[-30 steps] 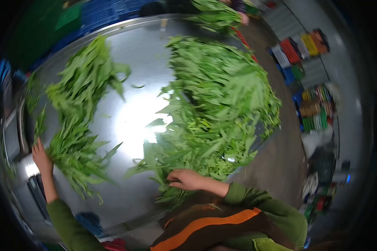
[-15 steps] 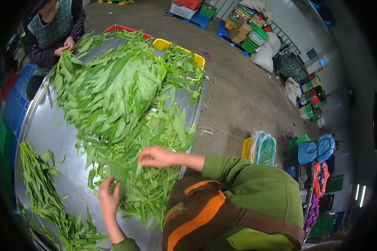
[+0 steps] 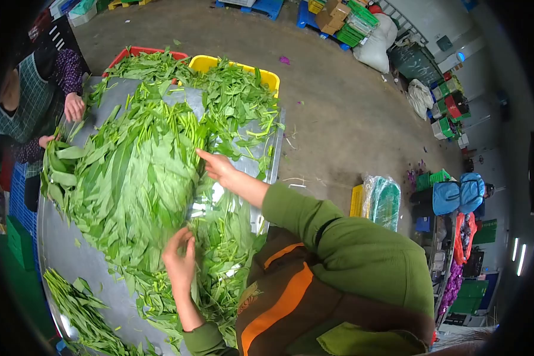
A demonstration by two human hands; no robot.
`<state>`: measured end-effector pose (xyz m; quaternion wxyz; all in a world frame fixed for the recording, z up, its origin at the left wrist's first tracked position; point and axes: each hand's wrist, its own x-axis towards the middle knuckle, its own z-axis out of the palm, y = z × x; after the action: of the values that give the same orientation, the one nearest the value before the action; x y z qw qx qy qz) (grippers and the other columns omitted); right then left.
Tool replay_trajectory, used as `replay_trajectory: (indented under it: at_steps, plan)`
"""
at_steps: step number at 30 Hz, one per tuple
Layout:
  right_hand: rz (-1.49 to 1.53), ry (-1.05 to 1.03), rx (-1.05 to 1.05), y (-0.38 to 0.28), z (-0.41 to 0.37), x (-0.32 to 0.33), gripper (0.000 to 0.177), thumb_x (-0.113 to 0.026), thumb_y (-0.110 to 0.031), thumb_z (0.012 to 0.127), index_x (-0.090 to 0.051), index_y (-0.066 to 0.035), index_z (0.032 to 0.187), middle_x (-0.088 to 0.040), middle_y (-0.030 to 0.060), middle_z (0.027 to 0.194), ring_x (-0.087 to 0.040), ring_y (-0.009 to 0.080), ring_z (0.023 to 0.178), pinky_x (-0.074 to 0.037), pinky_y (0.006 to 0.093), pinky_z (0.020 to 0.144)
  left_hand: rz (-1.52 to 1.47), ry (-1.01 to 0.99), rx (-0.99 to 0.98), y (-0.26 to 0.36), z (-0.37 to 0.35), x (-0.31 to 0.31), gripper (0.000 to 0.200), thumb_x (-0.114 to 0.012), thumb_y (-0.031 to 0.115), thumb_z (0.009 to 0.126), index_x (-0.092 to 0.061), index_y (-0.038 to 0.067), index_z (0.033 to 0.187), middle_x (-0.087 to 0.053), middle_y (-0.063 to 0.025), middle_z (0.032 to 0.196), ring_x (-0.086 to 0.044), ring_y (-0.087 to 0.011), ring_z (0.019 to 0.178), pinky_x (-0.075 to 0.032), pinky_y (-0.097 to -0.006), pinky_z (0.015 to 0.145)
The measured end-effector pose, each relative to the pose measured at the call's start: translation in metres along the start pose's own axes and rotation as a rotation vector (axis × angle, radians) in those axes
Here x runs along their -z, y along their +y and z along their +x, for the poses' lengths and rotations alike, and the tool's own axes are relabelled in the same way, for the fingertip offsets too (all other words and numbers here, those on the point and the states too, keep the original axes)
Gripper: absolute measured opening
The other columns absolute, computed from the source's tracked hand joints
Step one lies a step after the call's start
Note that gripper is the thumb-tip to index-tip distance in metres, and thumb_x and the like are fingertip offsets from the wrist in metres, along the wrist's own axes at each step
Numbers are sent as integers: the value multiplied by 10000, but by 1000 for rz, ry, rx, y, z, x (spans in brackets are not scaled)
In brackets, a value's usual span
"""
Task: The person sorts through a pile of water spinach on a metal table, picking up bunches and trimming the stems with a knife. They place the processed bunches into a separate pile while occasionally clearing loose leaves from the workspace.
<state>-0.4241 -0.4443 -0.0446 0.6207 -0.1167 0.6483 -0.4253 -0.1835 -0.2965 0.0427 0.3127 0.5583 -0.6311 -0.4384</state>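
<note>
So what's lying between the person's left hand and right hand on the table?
In the head view, loose leafy greens cover most of the stretch between left hand and right hand, with a bare patch of metal table showing through.

A yellow plastic crate (image 3: 267, 77) and a red plastic crate (image 3: 127, 54) stand beyond the far edge of the shiny steel worktop (image 3: 71, 255). A person in a checked apron (image 3: 26, 98) stands far left; white sacks (image 3: 377, 50) lie far right.

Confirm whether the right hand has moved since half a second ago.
Yes: the right hand has reached farther over the leafy greens, toward the yellow crate.
</note>
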Motion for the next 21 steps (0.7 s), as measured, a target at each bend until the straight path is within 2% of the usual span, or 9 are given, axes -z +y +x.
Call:
replay_trajectory:
  at_steps: [3, 5, 6, 9, 10, 13, 15, 17, 21]
  plan:
    - [243, -138, 60, -21, 55, -25, 796, -808, -464, 697, -530, 71, 1215, -584, 181, 1191, -580, 267, 1046, -475, 400, 876, 7, -50, -14, 32, 40, -22, 280, -646, 34, 861, -629, -15, 1136, -703, -114, 975, -656, -160, 875, -506, -297, 831]
    - [230, -24, 44, -19, 88, -43, 752, -836, -359, 678, -515, 99, 1181, -604, 197, 1127, -615, 280, 945, -503, 379, 827, 11, -67, -22, 42, 68, -32, 279, -647, 34, 860, -632, -20, 1133, -702, -115, 976, -656, -165, 891, -504, -297, 839]
    - [94, 200, 131, -18, 81, -48, 679, -835, -277, 664, -527, 82, 1152, -610, 186, 1097, -608, 263, 951, -500, 371, 812, 25, -81, -23, 55, 82, -34, 279, -645, 33, 859, -634, -19, 1133, -703, -114, 977, -655, -165, 897, -503, -299, 843]
    - [170, 211, 173, -17, 65, -38, 523, -795, -171, 703, -540, 73, 1089, -632, 174, 983, -629, 245, 868, -512, 328, 752, 31, -90, -27, 69, 119, -42, 278, -638, 28, 859, -637, -13, 1134, -704, -112, 978, -656, -168, 902, -500, -306, 852]
    - [245, 94, 147, -20, 55, -29, 463, -768, -133, 721, -557, 57, 1087, -644, 142, 964, -635, 222, 815, -519, 323, 733, 48, -76, -41, 76, 128, -43, 277, -635, 26, 858, -638, -10, 1133, -705, -110, 973, -657, -170, 901, -498, -307, 854]
    - [382, -32, 72, -26, 15, -10, 403, -756, -156, 740, -603, 35, 1060, -654, 128, 954, -630, 208, 845, -506, 341, 735, 87, -84, -26, 79, 151, -53, 258, -641, 14, 848, -644, -6, 1105, -693, -118, 995, -651, -191, 927, -493, -316, 862]
    - [390, -63, 33, -25, 15, 2, 345, -745, -136, 746, -628, 28, 1027, -666, 115, 930, -640, 195, 814, -512, 339, 717, 250, 106, -250, 77, 166, -62, 244, -652, 12, 836, -645, -5, 1078, -669, -139, 1037, -640, -231, 965, -486, -334, 872]
    - [440, -197, -67, -30, 18, 10, 352, -748, -136, 741, -632, 33, 1027, -674, 118, 925, -647, 197, 800, -518, 341, 711, 323, 154, -315, 83, 188, -67, 262, -659, 14, 827, -632, -3, 1087, -641, -158, 1084, -614, -288, 1011, -478, -363, 892]
    - [412, -199, 9, -27, 19, 7, 366, -748, -135, 744, -626, 21, 1052, -675, 98, 964, -644, 173, 824, -514, 323, 729, 577, 244, -307, 80, 236, -77, 436, -672, 104, 831, -541, -19, 1228, -594, -195, 1177, -551, -340, 1098, -436, -417, 945]
